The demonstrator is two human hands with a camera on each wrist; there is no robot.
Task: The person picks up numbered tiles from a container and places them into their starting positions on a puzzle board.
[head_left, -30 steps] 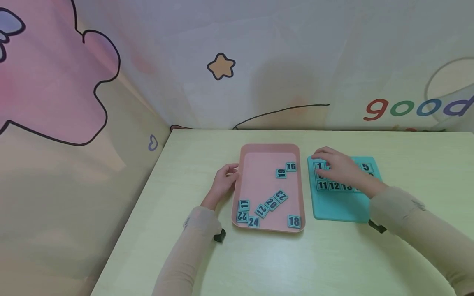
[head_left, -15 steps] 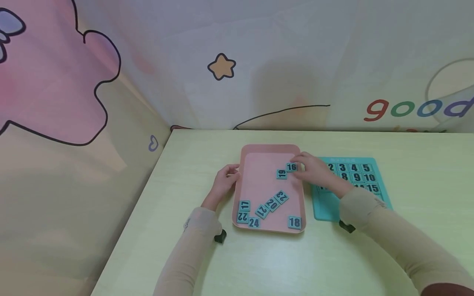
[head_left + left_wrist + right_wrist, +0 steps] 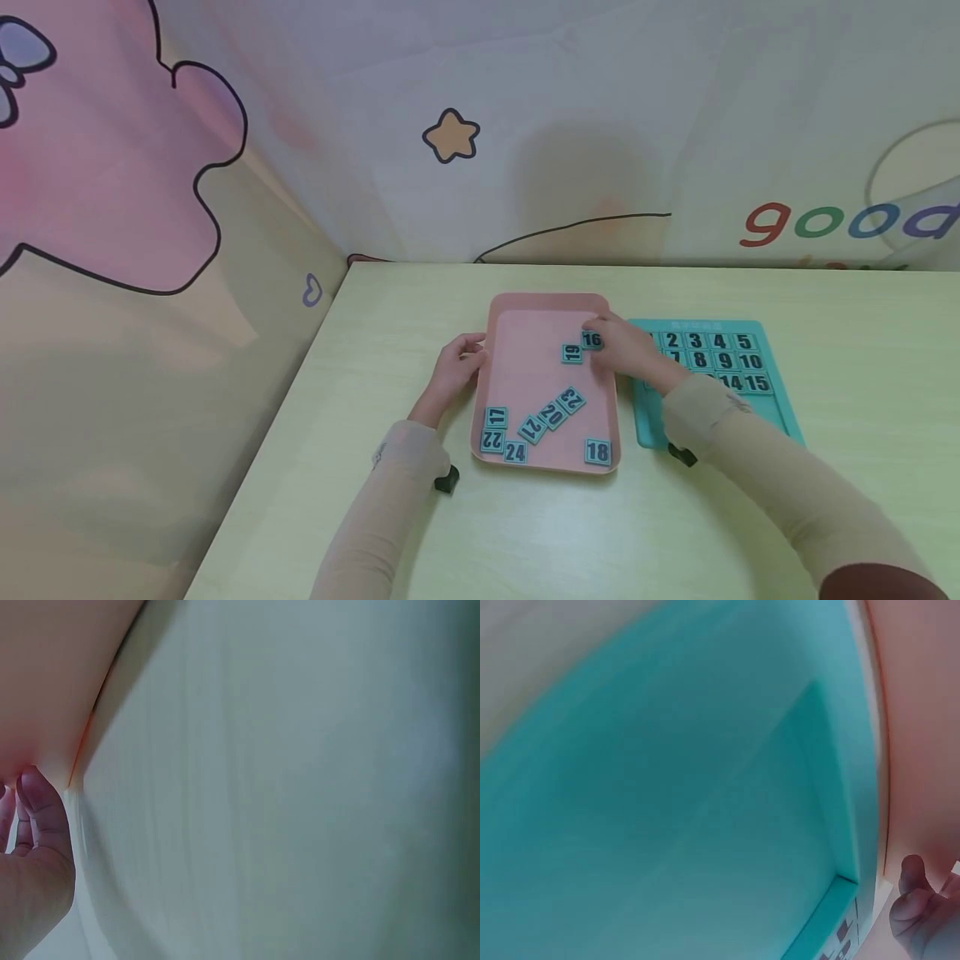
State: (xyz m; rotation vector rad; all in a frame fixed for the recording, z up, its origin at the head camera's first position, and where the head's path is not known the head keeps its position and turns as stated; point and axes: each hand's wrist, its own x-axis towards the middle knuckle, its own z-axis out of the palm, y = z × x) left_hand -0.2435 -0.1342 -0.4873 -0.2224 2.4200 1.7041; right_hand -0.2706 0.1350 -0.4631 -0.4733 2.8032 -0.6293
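Tile 16 (image 3: 592, 339): is lying face up toward the far right corner of the pink tray (image 3: 517, 350), its number reading upright.
Right hand (image 3: 630, 346): is hanging over the tray's right rim, bent thumb and fingers straddling tile 16 with little opening; whether they are pinching it I cannot tell, the right wrist view not showing the tile.
Left hand (image 3: 452, 367): is resting against the tray's left rim from outside, fingers loosely bent and not wrapping round anything, probably steadying the tray.
Grip: such a flat tile is likely calling for fingertips on two opposite edges, pressing evenly, the thumb not covering the number.
Tile 19 (image 3: 572, 354): is lying sideways just to the near left of tile 16; good handling is probably depending on not nudging it.
Other tiles: 23 (image 3: 572, 400), 20 (image 3: 552, 415) and 21 (image 3: 532, 429) are forming a slanting row; 17 (image 3: 496, 417), 22 (image 3: 492, 440) and 24 (image 3: 515, 452) are gathering at the near left corner, 18 (image 3: 597, 452) sitting at the near right.
Teal board (image 3: 765, 410): is sitting just right of the tray, bearing numbered tiles in its far rows; the right sleeve (image 3: 757, 458) is overhanging it and best not brushing them.
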